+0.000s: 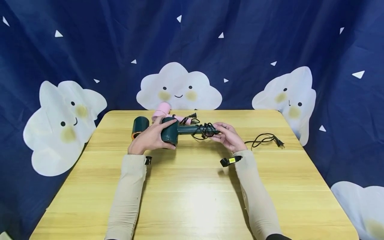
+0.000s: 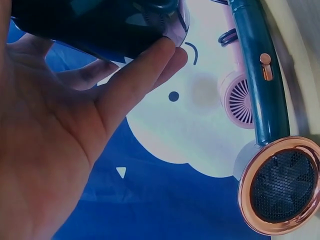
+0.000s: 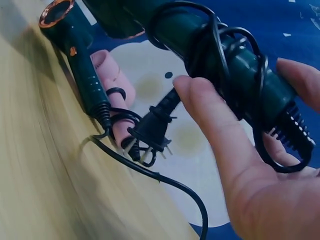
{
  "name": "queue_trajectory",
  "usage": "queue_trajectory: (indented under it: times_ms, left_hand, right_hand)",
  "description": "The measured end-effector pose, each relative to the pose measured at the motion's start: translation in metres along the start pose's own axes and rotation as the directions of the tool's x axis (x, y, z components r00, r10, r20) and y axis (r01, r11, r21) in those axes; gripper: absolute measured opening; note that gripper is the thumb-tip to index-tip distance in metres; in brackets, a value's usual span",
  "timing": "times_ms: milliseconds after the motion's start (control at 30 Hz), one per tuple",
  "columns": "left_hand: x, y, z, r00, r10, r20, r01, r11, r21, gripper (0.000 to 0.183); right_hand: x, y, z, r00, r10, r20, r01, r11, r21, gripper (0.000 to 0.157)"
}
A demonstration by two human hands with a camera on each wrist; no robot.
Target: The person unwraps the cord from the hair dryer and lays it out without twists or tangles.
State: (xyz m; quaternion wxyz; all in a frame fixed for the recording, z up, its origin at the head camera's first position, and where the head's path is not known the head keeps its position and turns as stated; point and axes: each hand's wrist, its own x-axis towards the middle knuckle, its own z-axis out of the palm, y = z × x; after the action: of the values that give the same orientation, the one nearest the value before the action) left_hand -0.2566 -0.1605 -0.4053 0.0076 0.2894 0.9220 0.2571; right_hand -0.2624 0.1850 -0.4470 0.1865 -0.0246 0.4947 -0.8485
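A dark green hair dryer (image 1: 170,134) is held above the table, its handle pointing right. My left hand (image 1: 149,137) grips its barrel with the thumb and fingers on opposite sides. At the handle's end, my right hand (image 1: 230,138) holds the handle between thumb and fingers. A black cord (image 3: 218,42) is wound in loops around that handle, and its plug (image 3: 150,127) hangs beside the right fingers in the right wrist view. Behind the left hand lies a second green hair dryer (image 1: 140,124) with a copper-coloured rim, partly hidden in the head view.
A pink hair dryer (image 1: 163,108) with its cord wrapped lies near the table's back edge. Another black cord (image 1: 262,139) with a plug (image 1: 280,143) lies on the wooden table (image 1: 186,190), right of the right hand. A blue curtain (image 1: 198,36) with clouds hangs behind.
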Motion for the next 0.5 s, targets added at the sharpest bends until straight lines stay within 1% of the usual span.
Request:
queue_trajectory:
  times_ms: [67,133,167,267,367,433,500]
  left_hand:
    - [0.000,0.000,0.000,1.000,-0.001,0.006,0.001,1.000,-0.003,0.110]
    - [-0.002,-0.001,-0.002,1.000,-0.007,0.008,0.007,1.000,-0.004,0.111]
    - [-0.003,-0.001,-0.002,1.000,-0.009,0.008,0.009,1.000,-0.006,0.111]
    - [-0.005,0.000,-0.005,1.000,-0.004,0.001,0.004,1.000,-0.013,0.112]
    - [-0.005,0.002,-0.008,1.000,0.009,-0.009,-0.009,1.000,-0.022,0.112]
    - [-0.005,0.004,-0.010,1.000,0.015,-0.016,-0.016,0.999,-0.029,0.111]
    - [-0.005,0.007,-0.011,1.000,0.024,-0.017,-0.024,0.999,-0.032,0.111]
  right_hand:
    - [-0.002,-0.001,-0.004,0.999,0.015,0.038,-0.014,1.000,-0.018,0.014]
    - [-0.003,-0.001,-0.008,0.996,0.022,0.084,-0.017,0.999,-0.050,0.026]
    - [-0.003,-0.001,-0.011,0.994,0.023,0.110,-0.016,0.998,-0.066,0.036]
    - [-0.002,-0.001,-0.018,0.988,0.026,0.155,-0.015,0.997,-0.071,0.051]
    - [0.000,0.000,-0.025,0.986,0.029,0.165,-0.028,1.000,-0.010,0.057]
    - [0.001,0.001,-0.029,0.987,0.041,0.157,-0.048,0.998,0.041,0.054]
    - [0.002,0.002,-0.032,0.988,0.061,0.141,-0.069,0.996,0.059,0.049]
